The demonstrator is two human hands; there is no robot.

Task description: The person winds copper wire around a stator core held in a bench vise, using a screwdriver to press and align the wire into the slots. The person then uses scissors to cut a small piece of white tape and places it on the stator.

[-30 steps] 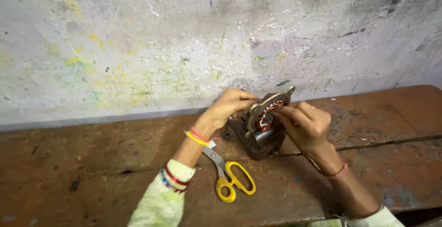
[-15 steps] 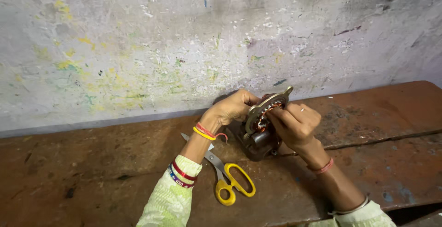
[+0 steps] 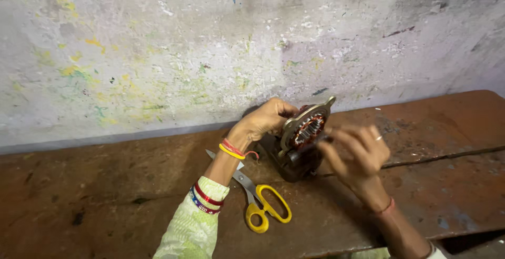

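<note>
A small motor stator with copper windings and a metal end plate stands tilted on a dark block on the brown bench. My left hand grips its upper left side from behind. My right hand is blurred just right of it, fingers curled around a thin dark tool whose tip points into the stator's lower opening.
Yellow-handled scissors lie on the bench under my left forearm. A stained, paint-flecked wall rises right behind the bench. A crack runs across the bench top at the right.
My right hand has drawn back from the stator face to the right and lower. The left hand keeps its hold. The view has shifted slightly.
</note>
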